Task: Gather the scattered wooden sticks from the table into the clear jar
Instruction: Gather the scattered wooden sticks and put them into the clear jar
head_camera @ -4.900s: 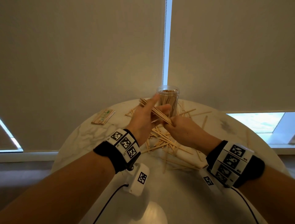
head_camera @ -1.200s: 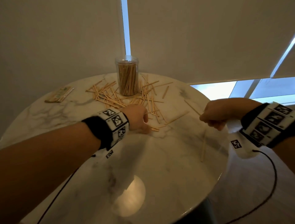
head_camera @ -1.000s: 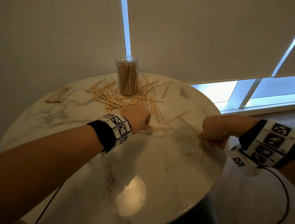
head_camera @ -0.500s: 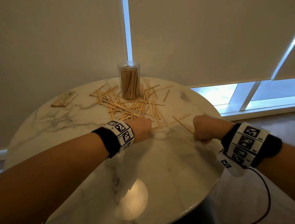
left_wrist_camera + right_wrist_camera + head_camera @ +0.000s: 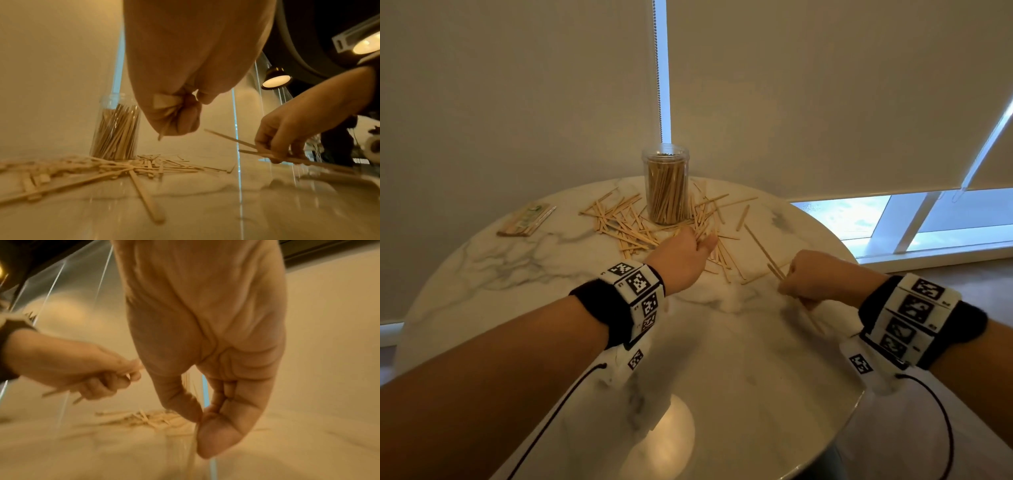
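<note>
The clear jar point(image 5: 666, 185) stands upright at the far side of the round marble table point(image 5: 722, 377), packed with wooden sticks. Loose sticks point(image 5: 626, 228) lie scattered around its base. My left hand point(image 5: 688, 253) is just in front of the jar, fingers curled round a small bundle of sticks point(image 5: 166, 104). The jar point(image 5: 117, 129) rises behind that hand in the left wrist view. My right hand point(image 5: 811, 277) hovers near the table's right edge and pinches a few long sticks point(image 5: 246, 144) that jut toward the jar. The right wrist view is blurred; the right hand point(image 5: 200, 420) pinches thin sticks there.
A wrapped pack of sticks point(image 5: 525, 219) lies at the table's far left. Roller blinds point(image 5: 517, 85) hang close behind the table, and a window sill point(image 5: 928, 253) runs at the right. Cables trail from both wrist units over the near tabletop.
My left hand has moved forward from the near edge of the pile to just before the jar, holding sticks. My right hand came in from beyond the table's right edge with sticks.
</note>
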The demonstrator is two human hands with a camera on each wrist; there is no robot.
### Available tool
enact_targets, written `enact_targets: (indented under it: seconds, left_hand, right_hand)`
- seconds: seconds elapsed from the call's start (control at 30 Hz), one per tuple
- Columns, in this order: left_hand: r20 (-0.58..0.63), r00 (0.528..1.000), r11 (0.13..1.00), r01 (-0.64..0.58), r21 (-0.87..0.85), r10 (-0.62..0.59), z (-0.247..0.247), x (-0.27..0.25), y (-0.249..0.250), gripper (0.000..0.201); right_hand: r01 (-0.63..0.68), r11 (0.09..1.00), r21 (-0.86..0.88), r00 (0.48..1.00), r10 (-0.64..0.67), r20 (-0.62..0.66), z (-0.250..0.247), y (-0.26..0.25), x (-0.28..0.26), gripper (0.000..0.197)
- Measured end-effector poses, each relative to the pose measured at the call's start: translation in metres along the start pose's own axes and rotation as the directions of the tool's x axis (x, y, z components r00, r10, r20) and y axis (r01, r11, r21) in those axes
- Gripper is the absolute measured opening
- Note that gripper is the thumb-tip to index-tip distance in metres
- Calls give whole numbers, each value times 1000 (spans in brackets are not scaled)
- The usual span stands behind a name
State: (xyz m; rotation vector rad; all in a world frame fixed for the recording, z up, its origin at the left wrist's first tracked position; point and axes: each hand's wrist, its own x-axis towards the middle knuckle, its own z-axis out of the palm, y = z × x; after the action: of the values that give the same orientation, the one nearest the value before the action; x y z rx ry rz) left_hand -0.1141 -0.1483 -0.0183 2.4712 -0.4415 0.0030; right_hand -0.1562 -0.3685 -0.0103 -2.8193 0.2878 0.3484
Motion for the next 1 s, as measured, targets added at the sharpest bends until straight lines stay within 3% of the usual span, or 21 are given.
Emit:
enact_targets:
  seconds: [0.1, 0.17, 0.3, 0.4, 0.47, 0.57, 0.67, 0.77, 0.83, 0.87, 0.93, 1.0]
  left_hand:
    - [3, 1000, 985, -3, -172, 4, -2, 1, 7, 64]
    - [21, 998, 941, 61, -333, -57, -2, 2, 16, 72]
    - [-135, 949, 814, 165, -556, -284, -11, 16, 18, 47]
    - [-201, 892, 738, 190, -648, -405, -30, 25, 1, 46]
    - [-121, 917, 688, 193, -699, -380, -35, 20, -7, 43]
    - [34, 974, 649, 175, -741, -224, -27, 7, -4, 43]
    - [41, 982, 627, 148, -765, -183, -13, 9, -1, 43]
    - [-54, 946, 704, 200, -681, -321, -14, 17, -10, 47]
    - [-98, 931, 783, 236, -576, -353, -26, 19, -24, 59]
    - [-118, 933, 842, 245, -481, -339, -33, 20, -33, 65]
    - [-133, 941, 941, 285, -183, -311, -47, 24, -55, 60]
    - [-104, 935, 931, 350, 103, -340, -58, 33, -80, 46]
  right_hand:
    - [126, 980, 156, 991, -117, -65, -6, -24, -7, 23]
    - [226, 955, 193, 974, -216, -73, -5, -44, -14, 18]
    - [316, 927, 199, 947, -320, -15, 1, -71, -15, 20]
    - [350, 921, 172, 936, -336, -110, -3, -73, -9, 18]
    - [381, 874, 302, 921, -328, -211, -10, -74, -3, 15]
    - [402, 746, 532, 916, -314, -251, -20, -87, 4, 18]
    - [436, 698, 568, 900, -341, -272, -24, -102, 9, 17]
    - [406, 755, 515, 914, -325, -245, -25, -95, 22, 16]
    - [254, 903, 347, 964, -209, -163, -24, -75, 35, 20]
    - [139, 967, 215, 987, -119, -105, -24, -62, 42, 23]
    - [-47, 999, -7, 999, 47, 4, -21, -38, 51, 32]
    - [-96, 991, -95, 992, 103, 71, -16, -25, 61, 36]
